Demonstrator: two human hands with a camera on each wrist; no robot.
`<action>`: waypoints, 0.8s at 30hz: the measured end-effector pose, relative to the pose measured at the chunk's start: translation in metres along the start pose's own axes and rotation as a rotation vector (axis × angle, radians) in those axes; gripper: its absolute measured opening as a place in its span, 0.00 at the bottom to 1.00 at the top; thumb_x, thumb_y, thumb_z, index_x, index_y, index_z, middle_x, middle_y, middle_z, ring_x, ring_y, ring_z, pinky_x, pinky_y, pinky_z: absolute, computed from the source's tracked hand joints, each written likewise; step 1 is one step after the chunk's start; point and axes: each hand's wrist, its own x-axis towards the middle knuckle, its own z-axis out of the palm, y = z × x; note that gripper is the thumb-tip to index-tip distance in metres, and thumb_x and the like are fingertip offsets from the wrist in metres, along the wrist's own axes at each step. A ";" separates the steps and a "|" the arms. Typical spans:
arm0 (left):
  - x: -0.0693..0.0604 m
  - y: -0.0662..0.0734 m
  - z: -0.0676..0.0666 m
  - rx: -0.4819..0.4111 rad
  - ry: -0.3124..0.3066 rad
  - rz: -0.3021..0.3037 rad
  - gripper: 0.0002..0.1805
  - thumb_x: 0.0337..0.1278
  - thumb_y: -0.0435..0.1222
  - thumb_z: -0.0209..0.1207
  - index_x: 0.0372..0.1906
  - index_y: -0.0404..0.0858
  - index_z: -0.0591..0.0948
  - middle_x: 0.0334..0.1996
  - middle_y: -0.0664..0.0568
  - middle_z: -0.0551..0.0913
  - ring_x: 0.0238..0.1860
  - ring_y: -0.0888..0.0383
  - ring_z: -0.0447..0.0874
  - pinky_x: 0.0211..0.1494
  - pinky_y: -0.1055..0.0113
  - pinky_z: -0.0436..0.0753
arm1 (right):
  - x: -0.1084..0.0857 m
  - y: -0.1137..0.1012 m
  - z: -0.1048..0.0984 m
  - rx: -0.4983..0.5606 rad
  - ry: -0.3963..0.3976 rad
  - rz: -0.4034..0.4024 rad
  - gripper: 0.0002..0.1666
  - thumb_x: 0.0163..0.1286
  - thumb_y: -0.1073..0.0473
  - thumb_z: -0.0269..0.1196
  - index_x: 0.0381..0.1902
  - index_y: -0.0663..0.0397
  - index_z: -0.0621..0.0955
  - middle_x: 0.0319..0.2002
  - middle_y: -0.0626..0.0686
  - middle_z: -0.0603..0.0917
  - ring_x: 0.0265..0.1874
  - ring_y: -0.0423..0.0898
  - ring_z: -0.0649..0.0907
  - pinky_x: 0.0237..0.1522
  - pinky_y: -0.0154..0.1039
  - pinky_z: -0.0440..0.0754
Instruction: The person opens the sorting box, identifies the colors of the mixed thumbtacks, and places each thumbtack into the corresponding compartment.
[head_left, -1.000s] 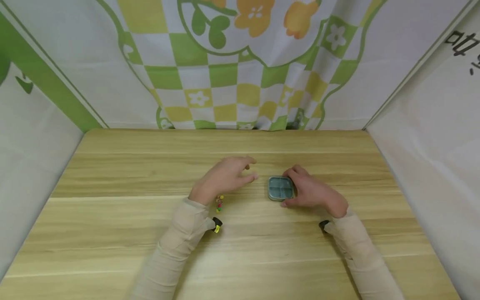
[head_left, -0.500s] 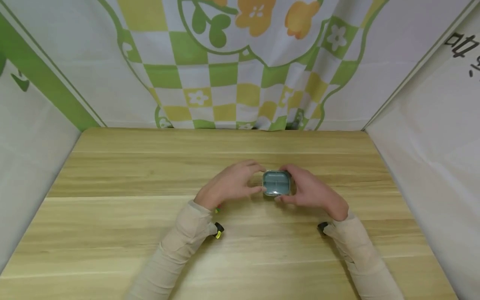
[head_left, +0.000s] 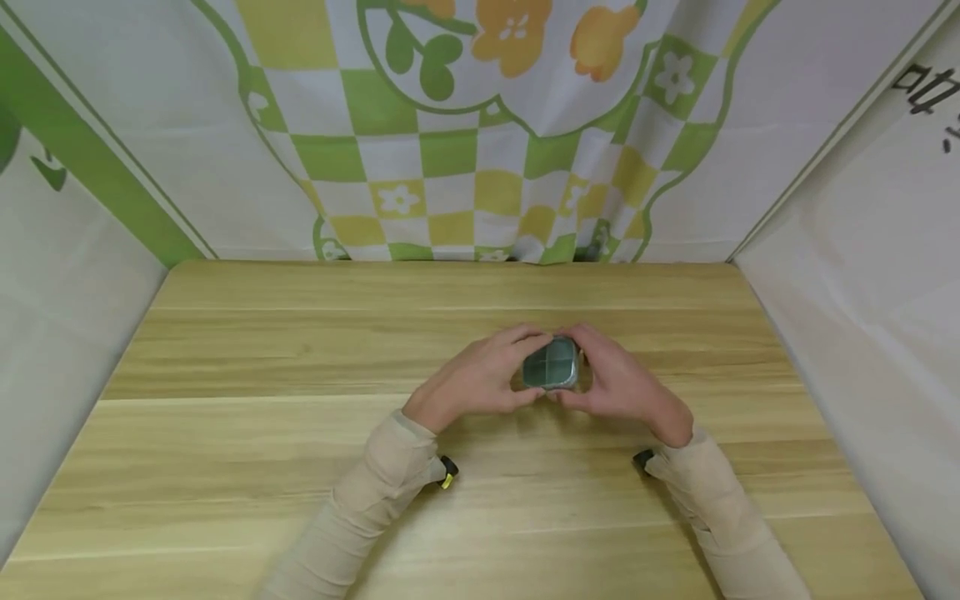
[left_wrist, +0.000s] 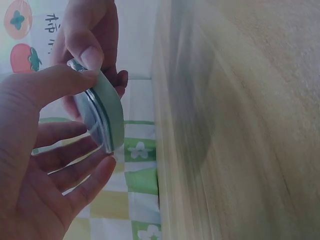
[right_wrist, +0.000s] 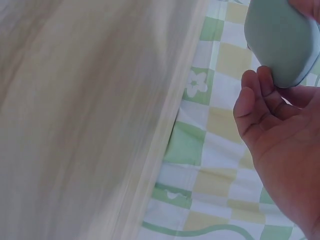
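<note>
A small green pill box [head_left: 551,364] with a clear lid and a cross-shaped divider is held above the table between both hands. My left hand [head_left: 487,373] grips its left side, thumb on the near edge and fingers on the far edge. On the right side, my right hand [head_left: 621,382] pinches it the same way. In the left wrist view the pill box [left_wrist: 114,112] stands tilted, its clear lid side toward the left palm. Its plain green underside [right_wrist: 280,42] shows in the right wrist view. The lid looks closed.
The wood-grain table [head_left: 225,467] spreads beneath both arms. A checked green, yellow and white curtain [head_left: 450,158] hangs at its back edge, with white cloth walls on both sides. Black wrist devices [head_left: 448,471] sit under the beige sleeves.
The right hand has lifted the pill box and brought it slightly left. My left hand has moved right and taken hold of it. A tiny colourful beaded-looking item beside the left wrist is now hidden.
</note>
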 end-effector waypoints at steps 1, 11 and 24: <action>0.000 0.001 0.000 0.017 0.000 0.002 0.39 0.64 0.44 0.70 0.76 0.34 0.71 0.74 0.43 0.74 0.72 0.48 0.77 0.73 0.56 0.79 | 0.000 0.000 0.000 -0.002 0.003 -0.004 0.41 0.62 0.51 0.76 0.68 0.58 0.73 0.56 0.55 0.81 0.49 0.46 0.83 0.51 0.53 0.86; -0.004 0.002 0.003 0.117 0.027 0.078 0.40 0.61 0.40 0.68 0.75 0.27 0.70 0.72 0.36 0.76 0.69 0.45 0.80 0.70 0.56 0.82 | 0.002 -0.008 0.005 -0.027 0.003 -0.004 0.44 0.60 0.52 0.77 0.70 0.59 0.72 0.58 0.56 0.81 0.54 0.49 0.83 0.56 0.51 0.86; -0.007 0.009 0.010 0.359 0.091 0.132 0.40 0.54 0.43 0.69 0.70 0.26 0.74 0.67 0.36 0.81 0.63 0.47 0.86 0.65 0.59 0.85 | 0.004 -0.019 0.014 -0.003 -0.011 0.030 0.44 0.61 0.56 0.76 0.70 0.63 0.69 0.62 0.60 0.82 0.59 0.54 0.86 0.58 0.52 0.86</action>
